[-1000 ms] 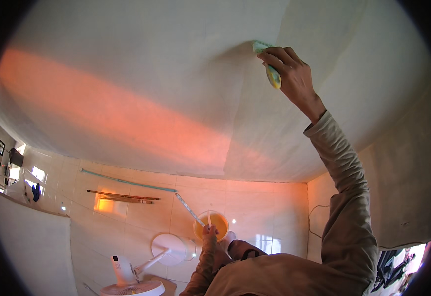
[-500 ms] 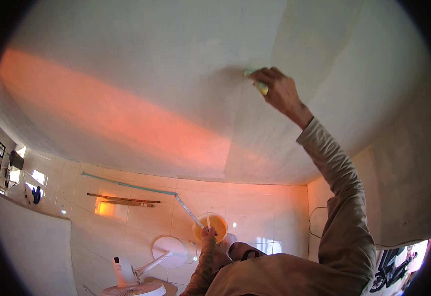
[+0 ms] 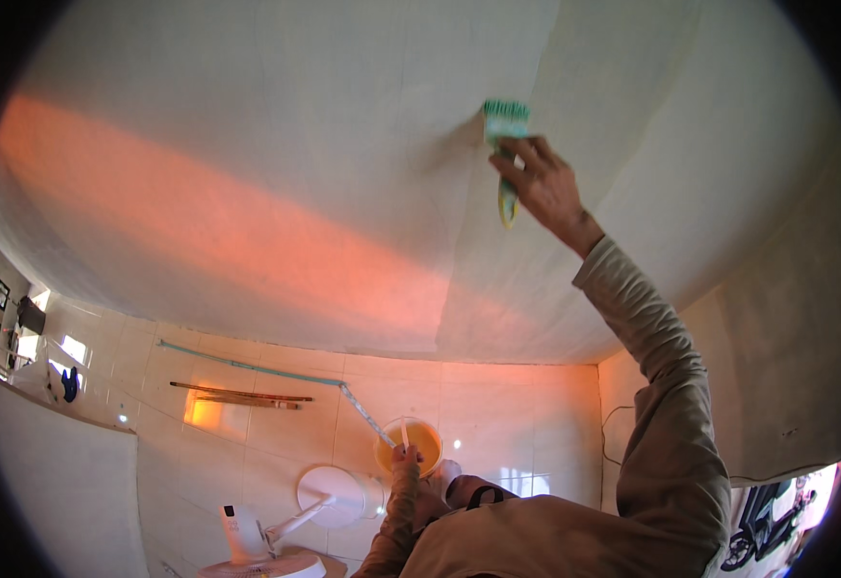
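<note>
In my raised right hand is a wide paintbrush with green bristles and a yellow-green handle. My fingers are closed around it, bristles pointing up, near the pale wall; whether the bristles touch the wall I cannot tell. Down low, my left hand is closed at the near side of a bucket, apparently on its pale handle, which crosses the opening. The bucket's inside looks yellowish. A speckled pole ends close by that hand, joining a teal length on the floor.
Thin sticks lie on the tiled floor. Close on my left stands a white fan, with a round white object beside it. A low partition rises at far left. A cable hangs by the right wall.
The brush has turned from nearly edge-on to upright, its bristles now facing up and showing their full width. My right wrist has shifted slightly. My left hand stays by the bucket.
</note>
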`<action>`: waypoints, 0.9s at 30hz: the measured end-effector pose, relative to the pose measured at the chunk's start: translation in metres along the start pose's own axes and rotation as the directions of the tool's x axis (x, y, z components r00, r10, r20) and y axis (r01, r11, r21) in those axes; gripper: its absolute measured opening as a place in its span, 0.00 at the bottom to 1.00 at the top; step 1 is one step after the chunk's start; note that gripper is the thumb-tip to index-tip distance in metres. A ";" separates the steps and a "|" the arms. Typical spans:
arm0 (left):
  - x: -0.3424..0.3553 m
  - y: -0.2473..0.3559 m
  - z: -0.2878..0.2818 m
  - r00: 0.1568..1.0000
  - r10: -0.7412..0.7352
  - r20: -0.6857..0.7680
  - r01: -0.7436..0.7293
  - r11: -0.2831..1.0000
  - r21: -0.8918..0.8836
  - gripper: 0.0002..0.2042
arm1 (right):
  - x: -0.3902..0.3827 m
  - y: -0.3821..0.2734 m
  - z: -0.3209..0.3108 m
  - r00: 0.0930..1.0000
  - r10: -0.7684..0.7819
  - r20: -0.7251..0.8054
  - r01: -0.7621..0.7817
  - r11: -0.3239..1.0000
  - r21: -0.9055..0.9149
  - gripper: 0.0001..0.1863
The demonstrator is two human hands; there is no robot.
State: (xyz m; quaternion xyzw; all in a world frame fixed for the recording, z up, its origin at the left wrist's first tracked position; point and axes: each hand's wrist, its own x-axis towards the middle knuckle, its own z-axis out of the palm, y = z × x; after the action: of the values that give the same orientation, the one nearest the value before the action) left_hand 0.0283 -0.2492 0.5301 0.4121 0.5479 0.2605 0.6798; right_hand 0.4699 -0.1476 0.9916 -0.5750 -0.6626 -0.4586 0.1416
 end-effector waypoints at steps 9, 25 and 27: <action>-0.005 0.006 -0.005 0.998 -0.031 0.048 0.027 0.996 0.087 0.15 | -0.013 -0.004 -0.006 0.964 0.153 0.219 -0.199 0.959 0.204 0.12; -0.015 0.019 0.003 0.999 -0.041 0.020 0.041 0.999 0.012 0.15 | -0.040 -0.009 0.000 0.998 0.010 0.059 -0.013 0.998 0.056 0.22; -0.016 0.016 0.001 0.999 -0.049 -0.009 0.049 0.999 0.010 0.15 | -0.055 -0.029 0.005 0.989 0.020 0.144 -0.041 0.989 0.144 0.21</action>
State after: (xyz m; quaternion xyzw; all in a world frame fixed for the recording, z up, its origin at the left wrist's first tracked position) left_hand 0.0271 -0.2539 0.5524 0.4009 0.5621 0.2426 0.6815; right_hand 0.4623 -0.1759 0.9365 -0.6042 -0.6942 -0.3642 0.1428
